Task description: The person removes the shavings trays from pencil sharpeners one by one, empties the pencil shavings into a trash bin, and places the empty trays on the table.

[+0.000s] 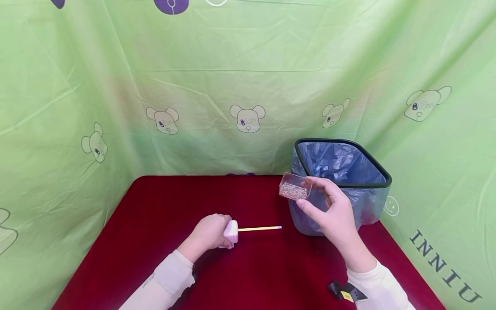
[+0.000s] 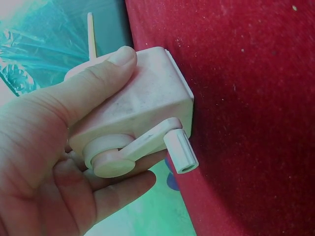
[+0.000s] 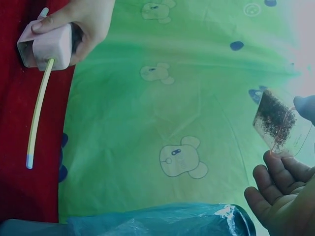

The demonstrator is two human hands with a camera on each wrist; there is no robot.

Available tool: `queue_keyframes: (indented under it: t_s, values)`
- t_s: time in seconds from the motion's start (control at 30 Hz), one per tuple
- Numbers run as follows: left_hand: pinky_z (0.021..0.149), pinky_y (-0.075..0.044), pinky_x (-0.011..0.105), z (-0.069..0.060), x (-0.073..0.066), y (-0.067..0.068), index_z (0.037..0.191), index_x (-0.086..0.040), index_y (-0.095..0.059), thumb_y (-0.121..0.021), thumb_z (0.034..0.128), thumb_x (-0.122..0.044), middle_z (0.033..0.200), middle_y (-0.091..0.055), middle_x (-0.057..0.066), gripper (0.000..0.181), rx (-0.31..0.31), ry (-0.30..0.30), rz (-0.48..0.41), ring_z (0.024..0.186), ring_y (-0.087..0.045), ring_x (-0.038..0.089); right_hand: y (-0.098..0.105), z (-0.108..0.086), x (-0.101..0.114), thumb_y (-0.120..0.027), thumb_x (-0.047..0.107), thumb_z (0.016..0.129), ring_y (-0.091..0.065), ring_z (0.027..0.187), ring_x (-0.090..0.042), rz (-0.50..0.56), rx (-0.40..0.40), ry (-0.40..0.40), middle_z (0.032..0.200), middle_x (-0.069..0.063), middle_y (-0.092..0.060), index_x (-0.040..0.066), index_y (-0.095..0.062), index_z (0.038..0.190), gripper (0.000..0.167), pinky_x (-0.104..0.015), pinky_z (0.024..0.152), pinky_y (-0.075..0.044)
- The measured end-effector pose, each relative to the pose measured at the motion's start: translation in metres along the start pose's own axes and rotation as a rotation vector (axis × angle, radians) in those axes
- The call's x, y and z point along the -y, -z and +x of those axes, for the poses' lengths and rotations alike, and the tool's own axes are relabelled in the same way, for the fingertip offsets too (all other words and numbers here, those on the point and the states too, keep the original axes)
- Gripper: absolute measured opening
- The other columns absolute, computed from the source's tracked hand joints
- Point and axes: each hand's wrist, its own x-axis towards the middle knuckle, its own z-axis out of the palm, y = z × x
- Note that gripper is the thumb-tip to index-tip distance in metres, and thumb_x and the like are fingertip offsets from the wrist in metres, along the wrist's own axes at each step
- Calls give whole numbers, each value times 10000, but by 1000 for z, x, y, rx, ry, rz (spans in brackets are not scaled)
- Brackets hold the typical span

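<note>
Dump step, apparently: shavings tray [image 1: 296, 179] is pinched by right hand [image 1: 335, 211], sharpener [image 1: 231, 231] gripped by left hand [image 1: 210, 232]; tray should probably be tipped over bin [image 1: 360, 186].

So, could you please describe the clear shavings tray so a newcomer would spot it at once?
On the red table stands a black-rimmed bin. Near its left edge in the head view, the right hand pinches the clear shavings tray, transparent and partly filled, unlike the opaque pink crank sharpener.
</note>
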Motion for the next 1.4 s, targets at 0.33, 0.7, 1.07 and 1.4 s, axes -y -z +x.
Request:
queue_keyframes:
  t_s: [0.33,0.7,1.07,1.4]
  values:
    - [683,-532,328,0,0,0,988,-136,-671,-985,588,-406,764,-622,-76,575,7,12,-5,713,-596,129,4,5,4,-814,8,836,-631,1107,-55,-18,-9,-11,1186,-33,-704,79,-667,1271,464,-150,1046,-432]
    - [707,-542,342,-1,0,2,1051,-112,-688,-982,597,-420,802,-647,-60,622,9,17,-1,752,-617,152,8,11,2,-806,-37,826,-635,1113,-70,16,-20,5,1177,-2,-707,9,-651,1267,470,-156,1061,-424]
    - [708,-544,340,-1,0,2,1061,-105,-686,-984,598,-418,809,-653,-56,633,7,10,1,746,-619,153,12,16,-2,-797,-31,837,-638,1095,-69,21,-24,-4,1172,18,-709,1,-649,1265,454,-148,1057,-419]
    - [701,-539,328,0,1,-1,1060,-115,-687,-983,597,-419,802,-647,-75,629,6,8,-1,737,-608,134,17,22,-3,-795,-21,844,-643,1089,-68,14,-36,-8,1161,-3,-716,-3,-653,1258,438,-158,1028,-445]
